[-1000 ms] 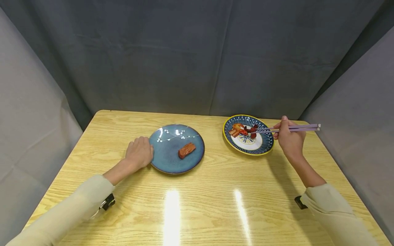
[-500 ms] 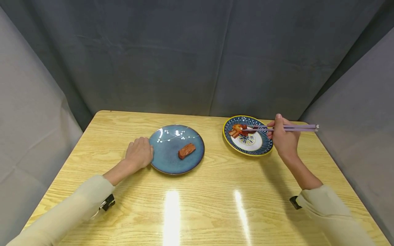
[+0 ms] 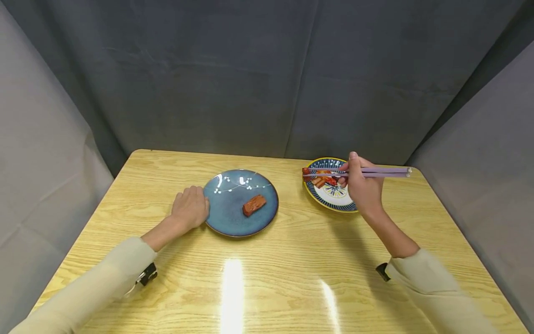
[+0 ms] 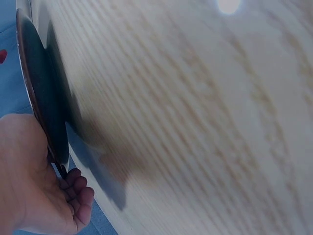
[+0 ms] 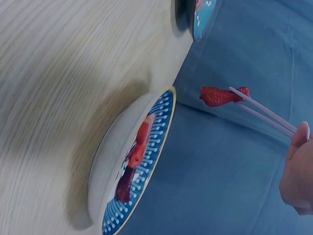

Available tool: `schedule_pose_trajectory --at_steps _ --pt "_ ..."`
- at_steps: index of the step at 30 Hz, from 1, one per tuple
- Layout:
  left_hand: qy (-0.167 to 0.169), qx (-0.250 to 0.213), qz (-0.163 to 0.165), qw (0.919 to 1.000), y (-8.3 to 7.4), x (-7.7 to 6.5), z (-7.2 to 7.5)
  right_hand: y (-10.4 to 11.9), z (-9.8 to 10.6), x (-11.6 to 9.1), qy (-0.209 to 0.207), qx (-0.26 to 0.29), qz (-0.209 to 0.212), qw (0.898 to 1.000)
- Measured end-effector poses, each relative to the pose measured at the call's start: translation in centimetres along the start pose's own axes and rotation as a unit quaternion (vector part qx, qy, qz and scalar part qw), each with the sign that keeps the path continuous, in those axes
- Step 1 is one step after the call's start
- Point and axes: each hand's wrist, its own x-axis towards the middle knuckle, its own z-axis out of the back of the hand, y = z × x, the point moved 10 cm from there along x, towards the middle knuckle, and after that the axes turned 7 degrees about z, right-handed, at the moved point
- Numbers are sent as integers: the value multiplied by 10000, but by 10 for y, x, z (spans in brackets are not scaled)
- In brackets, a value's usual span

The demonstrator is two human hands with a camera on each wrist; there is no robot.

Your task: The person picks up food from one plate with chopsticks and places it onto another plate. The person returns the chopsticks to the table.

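Note:
My left hand (image 3: 189, 207) grips the left rim of a round blue plate (image 3: 225, 220) with white blossoms, fingers curled at its edge in the left wrist view. On that plate lies a brown piece of meat (image 3: 254, 205). Lilac chopsticks (image 3: 385, 172) are held in my right hand (image 3: 366, 190). Their tips pinch a bumpy red-brown piece of food (image 5: 215, 96), raised in the air past the dish's left rim. Below is a deep blue-and-white dish (image 3: 331, 203) with a yellow rim. It holds orange-red food (image 5: 142, 142) and a dark red piece (image 5: 125, 185).
A glossy wooden table (image 3: 275, 278) lies under both dishes, with bare wood between them. A dark grey curtain (image 3: 208, 93) hangs just behind its far edge. Paler cloth (image 3: 488, 139) hangs on both sides.
My right hand has moved left with the chopsticks, lifting the red-brown piece out of the patterned dish to above its left rim. The left hand and blue plate have stayed put.

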Motion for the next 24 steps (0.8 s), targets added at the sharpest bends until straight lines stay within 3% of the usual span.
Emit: schedule_pose_trajectory --at_steps 17,24 --pt "-71 81 -46 9999 -2 2 0 15 -49 -9 548 396 181 9975" --pt "-65 102 -43 9999 -2 2 1 16 -69 -13 589 526 133 9968"
